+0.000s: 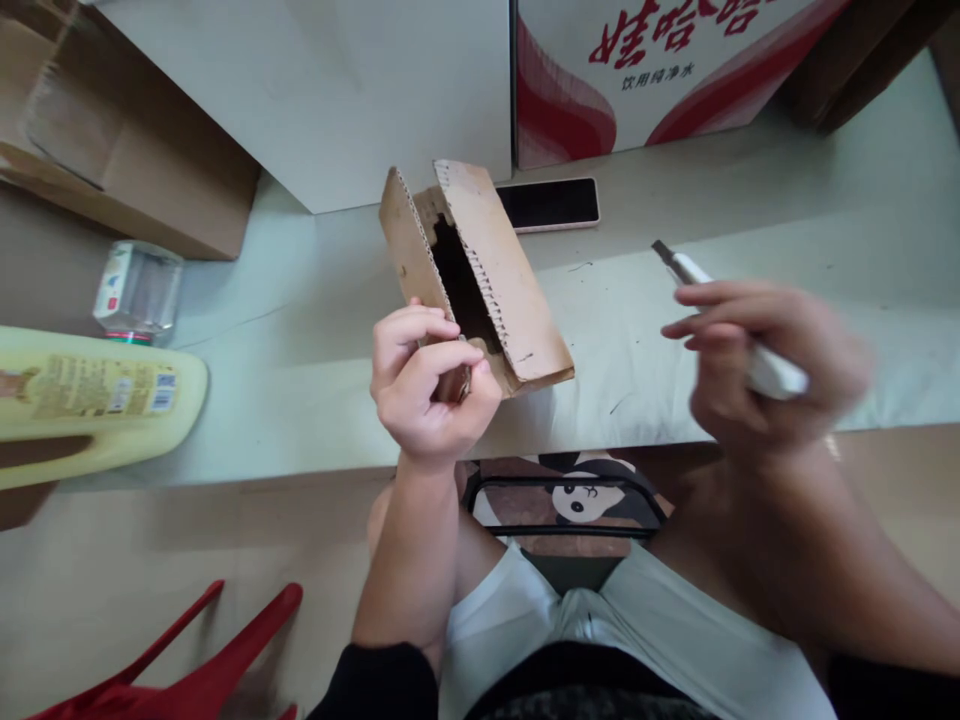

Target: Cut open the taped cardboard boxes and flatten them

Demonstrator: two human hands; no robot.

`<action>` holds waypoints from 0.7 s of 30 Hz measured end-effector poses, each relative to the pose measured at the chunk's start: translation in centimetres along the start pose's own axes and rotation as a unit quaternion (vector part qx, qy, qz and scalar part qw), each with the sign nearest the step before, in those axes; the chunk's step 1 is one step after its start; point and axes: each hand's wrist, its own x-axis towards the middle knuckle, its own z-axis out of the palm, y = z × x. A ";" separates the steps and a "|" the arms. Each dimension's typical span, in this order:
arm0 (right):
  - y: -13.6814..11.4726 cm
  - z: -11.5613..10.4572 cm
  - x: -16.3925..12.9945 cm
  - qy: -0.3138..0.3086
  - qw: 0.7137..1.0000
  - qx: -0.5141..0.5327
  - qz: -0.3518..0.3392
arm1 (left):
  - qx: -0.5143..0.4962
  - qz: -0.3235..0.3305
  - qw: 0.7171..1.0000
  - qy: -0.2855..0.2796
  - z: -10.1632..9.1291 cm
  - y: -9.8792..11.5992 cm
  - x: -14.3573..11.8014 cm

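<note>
My left hand (429, 385) grips the near end of a small brown cardboard box (487, 265) and holds it tilted above the pale table (300, 390). The box has a ragged dark hole cut along its side, with corrugated edges showing. My right hand (765, 365), blurred, holds a white utility knife (694, 272) with its dark blade pointing up and left. The knife is apart from the box, to its right.
A phone (550, 203) lies flat behind the box. A red-and-white printed carton (660, 70) and a plain white box (337, 90) stand at the back. At the left are a yellow bottle (90, 400), a small shiny pack (139, 292) and a brown carton (112, 140). Below are a panda-print stool (570, 500) and a red object (195, 660).
</note>
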 end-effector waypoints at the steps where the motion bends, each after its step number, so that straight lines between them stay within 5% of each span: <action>1: 0.0 0.6 0.0 -0.021 0.999 -0.037 -0.024 | 0.005 0.002 1.000 -0.008 0.0 0.0 0.0; 8: 1.9 2.7 -1.3 -0.245 0.934 -0.242 0.097 | 0.034 -0.001 0.998 -0.045 0.0 0.5 0.2; 21: 1.9 3.8 -1.6 -0.401 0.854 -0.278 0.182 | 0.003 0.038 0.997 -0.070 0.0 0.0 0.4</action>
